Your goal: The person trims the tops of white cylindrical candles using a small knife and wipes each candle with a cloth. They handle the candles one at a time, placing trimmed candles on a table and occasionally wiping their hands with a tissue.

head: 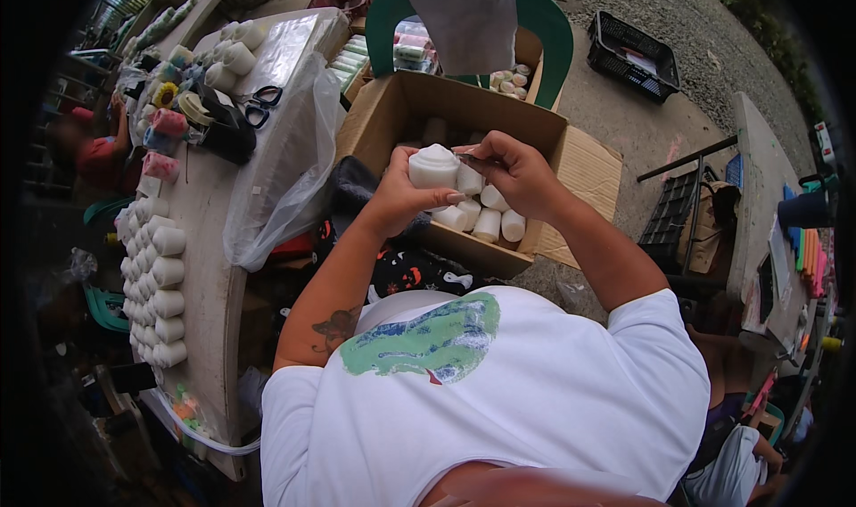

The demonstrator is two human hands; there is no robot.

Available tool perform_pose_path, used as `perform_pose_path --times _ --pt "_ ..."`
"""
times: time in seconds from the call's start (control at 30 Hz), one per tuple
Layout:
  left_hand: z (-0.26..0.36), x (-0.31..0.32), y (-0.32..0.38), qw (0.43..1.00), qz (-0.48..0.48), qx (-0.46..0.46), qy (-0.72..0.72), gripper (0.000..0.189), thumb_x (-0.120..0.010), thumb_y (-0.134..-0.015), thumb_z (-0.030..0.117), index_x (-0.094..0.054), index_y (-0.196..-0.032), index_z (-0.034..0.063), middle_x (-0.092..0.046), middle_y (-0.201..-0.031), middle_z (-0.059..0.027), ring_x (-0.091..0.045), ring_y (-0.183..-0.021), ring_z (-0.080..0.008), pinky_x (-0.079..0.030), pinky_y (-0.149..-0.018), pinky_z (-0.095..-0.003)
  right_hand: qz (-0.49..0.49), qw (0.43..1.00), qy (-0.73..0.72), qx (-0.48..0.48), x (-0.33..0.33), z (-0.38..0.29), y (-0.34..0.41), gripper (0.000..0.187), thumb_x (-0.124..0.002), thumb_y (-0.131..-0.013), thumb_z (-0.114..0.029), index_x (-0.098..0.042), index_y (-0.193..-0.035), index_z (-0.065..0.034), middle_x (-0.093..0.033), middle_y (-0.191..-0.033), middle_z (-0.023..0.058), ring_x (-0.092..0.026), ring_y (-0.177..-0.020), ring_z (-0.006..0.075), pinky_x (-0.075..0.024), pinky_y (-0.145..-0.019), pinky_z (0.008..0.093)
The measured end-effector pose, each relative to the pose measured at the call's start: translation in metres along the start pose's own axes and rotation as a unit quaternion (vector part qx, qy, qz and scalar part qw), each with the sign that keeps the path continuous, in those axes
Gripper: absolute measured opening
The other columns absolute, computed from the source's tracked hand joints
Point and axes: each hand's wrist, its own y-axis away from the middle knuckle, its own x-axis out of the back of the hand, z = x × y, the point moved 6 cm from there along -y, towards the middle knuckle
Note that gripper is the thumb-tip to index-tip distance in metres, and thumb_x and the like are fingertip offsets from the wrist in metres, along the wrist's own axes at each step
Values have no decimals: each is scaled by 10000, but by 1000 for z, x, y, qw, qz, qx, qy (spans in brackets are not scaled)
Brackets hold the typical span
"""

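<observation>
My left hand (396, 196) grips a short white cylinder (433, 168), which looks like a wax candle with a stepped, peaked top. Pinched in my right hand (509, 172) is a small thin metal tool (466, 156), perhaps a blade, whose tip is at the cylinder's upper right side. Both hands are above an open cardboard box (461, 102) in front of me. More white cylinders (488, 225) lie loosely in its near part, and others sit deeper in shadow. My fingers hide part of the tool and of the held piece.
On the left table (207, 266) are many stacked white cylinders (167, 273), scissors (261, 106) and a plastic sheet (287, 166). A green chair (558, 35) with a cloth (461, 19) stands behind the box. A black crate (632, 55) and another table (756, 172) are rightward. People sit at both sides.
</observation>
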Motion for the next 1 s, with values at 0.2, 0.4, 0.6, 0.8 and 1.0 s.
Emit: perform_pose_path --times 0.2,0.4,0.6,0.8,1.0 --pt "2 6 -2 989 -42 54 132 583 -753 -785 132 -431 -1257 14 -565 -1143 -96 -589 -1029 -190 -516 -850 -326 -1 996 89 20 0 -2 2 75 -574 -903 7 -510 -935 -11 -672 -1028 142 -630 -964 150 -513 -826 294" --pt "10 15 2 996 4 -12 86 555 -749 -802 137 -450 -1252 10 -567 -1140 -96 -586 -1019 -173 -527 -831 -311 8 990 134 47 1 -16 4 67 -547 -912 22 -497 -947 -5 -651 -1117 125 -615 -985 144 -506 -843 281" --pt "12 10 4 996 31 -46 66 474 -682 -868 211 -428 -1214 9 -566 -1101 -116 -608 -961 -182 -548 -812 -314 28 996 67 -43 2 -6 0 73 -573 -902 2 -519 -951 -2 -667 -1064 125 -636 -971 173 -506 -826 292" --pt "-13 -2 1 974 15 60 217 430 -414 -985 451 -499 -1162 69 -595 -1003 -100 -615 -795 -191 -521 -671 -300 65 961 196 184 -19 -9 12 109 -604 -860 33 -565 -951 -11 -533 -1255 148 -606 -1015 214 -525 -820 316" --pt "-31 -7 4 971 137 33 191 470 -474 -966 448 -366 -1143 26 -559 -968 -123 -596 -722 -188 -471 -590 -290 99 954 240 151 -14 3 -2 124 -662 -798 20 -548 -834 -14 -501 -1197 185 -610 -957 336 -529 -797 361"
